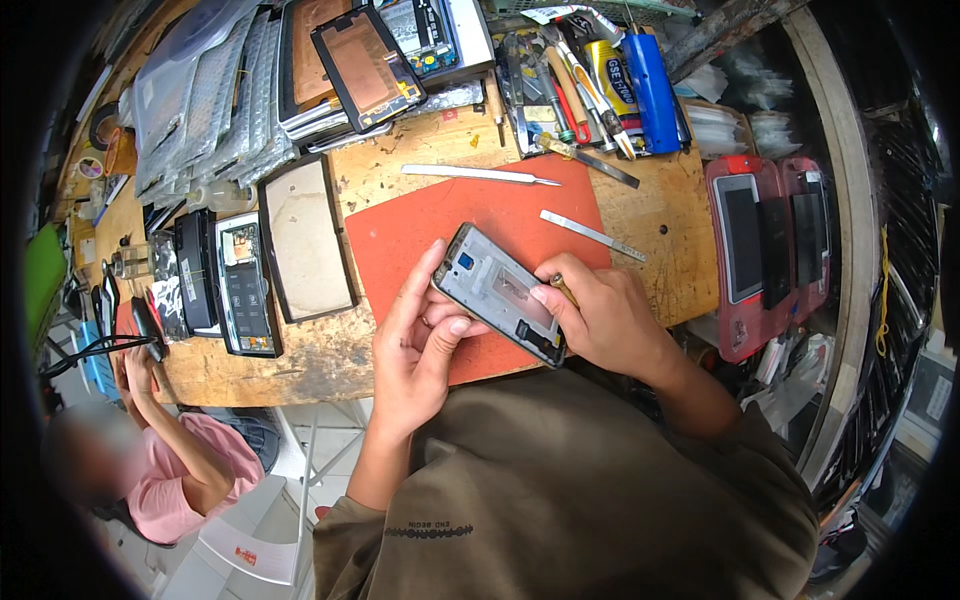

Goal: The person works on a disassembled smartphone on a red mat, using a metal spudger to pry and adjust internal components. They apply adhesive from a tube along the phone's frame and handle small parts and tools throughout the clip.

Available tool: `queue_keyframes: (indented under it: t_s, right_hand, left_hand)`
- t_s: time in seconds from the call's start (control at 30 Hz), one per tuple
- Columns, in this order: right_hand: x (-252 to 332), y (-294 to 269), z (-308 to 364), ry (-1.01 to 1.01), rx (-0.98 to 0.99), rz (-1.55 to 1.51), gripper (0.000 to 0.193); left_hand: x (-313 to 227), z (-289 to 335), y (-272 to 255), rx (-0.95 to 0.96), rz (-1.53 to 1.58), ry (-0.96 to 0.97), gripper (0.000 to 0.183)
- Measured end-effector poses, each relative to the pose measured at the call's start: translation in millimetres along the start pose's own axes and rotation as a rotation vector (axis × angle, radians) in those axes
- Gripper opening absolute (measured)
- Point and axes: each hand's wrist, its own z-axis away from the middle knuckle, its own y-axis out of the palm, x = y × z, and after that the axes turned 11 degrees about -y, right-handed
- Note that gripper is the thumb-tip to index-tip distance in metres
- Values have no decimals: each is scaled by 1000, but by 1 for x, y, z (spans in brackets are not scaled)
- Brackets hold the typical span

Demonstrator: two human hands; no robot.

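A grey phone frame (482,282) with a black border lies tilted across my left hand (412,365), whose fingers and thumb grip its left and lower edges. My right hand (612,312) is closed at the frame's right side, the thumb close to its inner face. Between those fingers shows the brownish end of a small tool (563,289); the rest of it is hidden. Beneath the hands spreads a red mat (400,235). On it rest a slim silver tool with a pointed tip (470,174) and a flat metal strip (592,235).
Opened phones (246,285) and an empty dark-edged tray (308,240) stand left. Behind are bubble-wrap sheets (210,100), a copper-coloured screen panel (368,65) and a box of tools with a blue device (655,95). A red case (738,320) sits right. Another person (205,460) works at lower left.
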Motion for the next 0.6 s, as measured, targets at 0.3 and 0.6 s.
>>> queue_keyframes:
  t_s: [0.3,0.6]
  right_hand:
    - [6,12,1,-18,-55,115,16]
    - [3,23,4,-97,-164,135,19]
  left_hand:
    - [9,-7,-11,-3,-138,69,64]
    - [7,-6,-18,36,-155,72,63]
